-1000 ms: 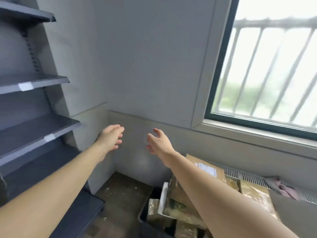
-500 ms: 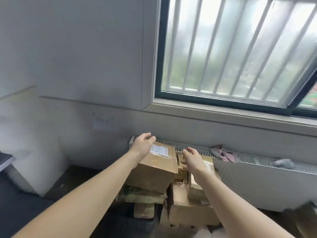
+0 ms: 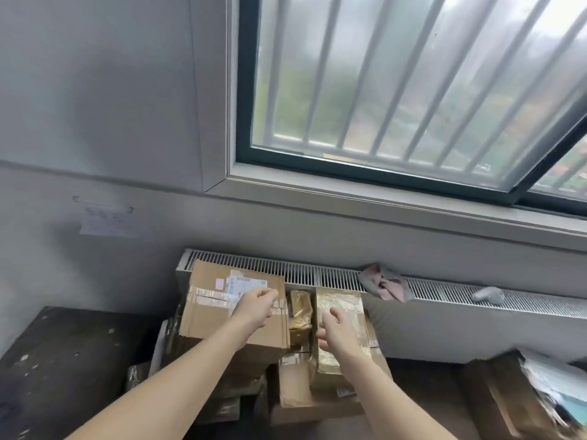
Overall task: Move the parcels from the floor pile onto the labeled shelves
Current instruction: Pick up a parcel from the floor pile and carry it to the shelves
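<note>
A long radiator (image 3: pixel 444 290) runs under the barred window (image 3: pixel 397 90). Against its left end sits the parcel pile (image 3: pixel 286 360) on the floor. The left hand (image 3: pixel 254 308), fingers loosely curled, hovers over the large top box (image 3: pixel 209 306); the right hand (image 3: pixel 338 330), fingers spread, hovers over a tape-wrapped parcel (image 3: pixel 341 304).

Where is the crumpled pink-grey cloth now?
The crumpled pink-grey cloth lies on the white radiator grille beneath the window, right of the parcel pile.
</note>
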Demonstrator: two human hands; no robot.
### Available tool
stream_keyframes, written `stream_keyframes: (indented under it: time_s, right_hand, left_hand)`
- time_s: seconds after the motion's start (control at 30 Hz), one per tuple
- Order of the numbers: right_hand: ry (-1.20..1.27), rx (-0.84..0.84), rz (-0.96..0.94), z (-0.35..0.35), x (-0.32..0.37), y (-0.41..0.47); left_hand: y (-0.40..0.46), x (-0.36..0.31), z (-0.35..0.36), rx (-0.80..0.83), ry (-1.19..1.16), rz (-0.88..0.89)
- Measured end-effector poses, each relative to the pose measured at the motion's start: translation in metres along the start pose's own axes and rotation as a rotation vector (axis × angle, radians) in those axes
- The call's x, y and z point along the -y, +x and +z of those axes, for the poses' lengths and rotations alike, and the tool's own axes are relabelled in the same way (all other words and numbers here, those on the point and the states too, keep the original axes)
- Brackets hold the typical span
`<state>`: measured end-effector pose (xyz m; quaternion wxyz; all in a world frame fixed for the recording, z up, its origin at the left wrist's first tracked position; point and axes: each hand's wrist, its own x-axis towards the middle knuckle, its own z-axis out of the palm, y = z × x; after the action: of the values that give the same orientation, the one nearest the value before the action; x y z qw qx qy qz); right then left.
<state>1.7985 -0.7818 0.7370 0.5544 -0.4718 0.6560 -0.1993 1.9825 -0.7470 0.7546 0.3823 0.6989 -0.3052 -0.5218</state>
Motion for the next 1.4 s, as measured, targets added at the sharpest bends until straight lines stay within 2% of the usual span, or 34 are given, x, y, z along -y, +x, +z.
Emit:
stream_keyframes:
  time_s: [0.2,0.43,0.67,0.77,0.9,1.07,1.4]
  right_hand:
    - [0.117,-0.087,0.078,-0.041,0.001,0.036]
    - [0.125,-0.105,0.166,-0.094,-0.029,0.107]
    - [-0.187,-0.085,0.186,-0.122,-0.104,0.186]
    - [-0.23,-0.076,0.192,-0.132,-0.13,0.22]
    - [-0.138,-0.02,0.257,-0.127,-0.151,0.254]
    - [-0.072,0.069,0.275,-0.109,-0.167,0.265]
    - [-0.037,0.02,0.197,-0.134,-0.147,0.259]
  left_hand:
    - [0.053,-0.005,0.055,0.072,0.023,-0.08]
    - [0.104,0.015,0.122,0.118,0.041,-0.168]
    - [0.152,0.082,0.177,0.085,0.173,-0.29]
    - [0.171,0.102,0.198,0.096,0.194,-0.31]
    - [0.196,0.122,0.22,0.06,0.168,-0.364]
    - [0.205,0.133,0.238,-0.069,0.155,-0.375]
    - [0.192,0.099,0.251,-0.128,0.082,-0.337]
